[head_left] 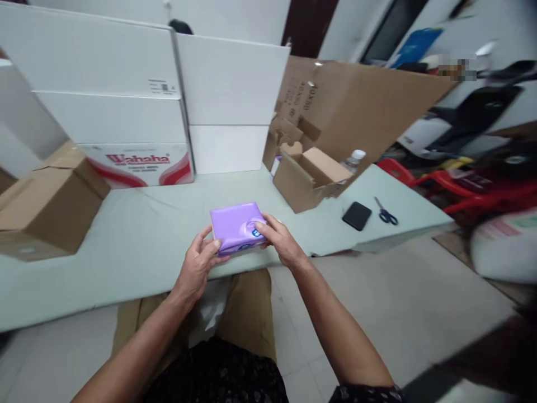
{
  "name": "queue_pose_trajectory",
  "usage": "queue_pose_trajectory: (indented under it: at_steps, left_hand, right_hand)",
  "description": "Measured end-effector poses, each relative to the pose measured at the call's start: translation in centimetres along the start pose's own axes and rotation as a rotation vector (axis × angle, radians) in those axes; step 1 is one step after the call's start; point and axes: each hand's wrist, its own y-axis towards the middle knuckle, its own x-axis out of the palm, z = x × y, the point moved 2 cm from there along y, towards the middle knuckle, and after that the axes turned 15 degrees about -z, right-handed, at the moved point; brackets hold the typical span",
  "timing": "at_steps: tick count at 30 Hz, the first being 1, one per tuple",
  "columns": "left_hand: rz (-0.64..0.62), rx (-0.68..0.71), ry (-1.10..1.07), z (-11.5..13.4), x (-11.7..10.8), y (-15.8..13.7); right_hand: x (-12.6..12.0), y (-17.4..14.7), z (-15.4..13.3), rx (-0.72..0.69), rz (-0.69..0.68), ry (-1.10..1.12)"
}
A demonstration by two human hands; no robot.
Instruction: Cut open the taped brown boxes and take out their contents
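A purple plastic-wrapped pack that looks like tissues (235, 224) is held over the front edge of the table. My left hand (199, 260) grips its near left corner, thumb on top and fingers at the side and beneath. On the opposite side, my right hand (280, 238) pinches the right end, its thumb near a small blue label. To the right behind the pack stands an open brown cardboard box (296, 182); its inside is only partly visible.
White cardboard panels (232, 84) and a large brown cardboard sheet (356, 106) stand along the table's (138, 240) back. A closed carton (54, 207) sits at left. At right lie a black flat object (357, 215) and scissors (386, 214); a clear bottle (354, 160) stands behind.
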Motion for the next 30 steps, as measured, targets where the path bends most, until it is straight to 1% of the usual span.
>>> queue_pose_trajectory:
  at_steps: [2,4,6,9,11,13,16,19,21,23,26,28,30]
  left_hand:
    - [-0.059,-0.062,0.017,-1.4,1.1,0.3]
    - [-0.144,-0.153,0.024,-3.0,2.3,0.4]
    - [-0.217,-0.238,0.033,-4.5,3.2,0.3]
    - [-0.263,-0.298,0.078,-6.0,3.7,-0.1]
    - [-0.260,-0.315,0.111,-6.6,3.1,-0.5]
    - [-0.229,-0.330,0.128,-6.9,1.9,-0.9]
    - [-0.149,-0.346,0.137,-7.1,-0.8,-1.7]
    - [-0.061,-0.362,0.141,-7.0,-3.3,-2.4]
    - [-0.009,-0.366,0.137,-6.8,-4.3,-2.8]
    - [0.020,-0.374,0.125,-6.7,-4.5,-3.0]
    - [0.032,-0.384,0.117,-6.6,-4.2,-3.0]
    - [0.025,-0.376,0.120,-6.7,-3.9,-3.0]
    - [0.016,-0.358,0.122,-6.8,-3.8,-3.1]
  right_hand:
    - [-1.6,-1.5,1.3,0.027,0.058,0.099]
    - [-4.0,-3.5,3.0,0.084,0.167,0.202]
    - [-7.2,-5.5,4.5,0.139,0.312,0.267]
    - [-12.8,-7.5,5.8,0.169,0.480,0.271]
    - [-16.5,-7.9,6.2,0.185,0.583,0.267]
    - [-19.5,-7.8,6.6,0.201,0.678,0.268]
    - [-22.7,-7.1,7.4,0.220,0.762,0.275]
    - [-24.4,-6.2,8.3,0.235,0.781,0.282]
    - [-25.1,-5.5,8.8,0.244,0.779,0.281]
    - [-25.7,-4.8,9.3,0.251,0.785,0.272]
    - [-26.2,-4.0,9.7,0.244,0.821,0.228]
    - [-26.0,-4.0,9.8,0.220,0.853,0.174]
    - [-25.3,-4.6,9.9,0.186,0.890,0.100]
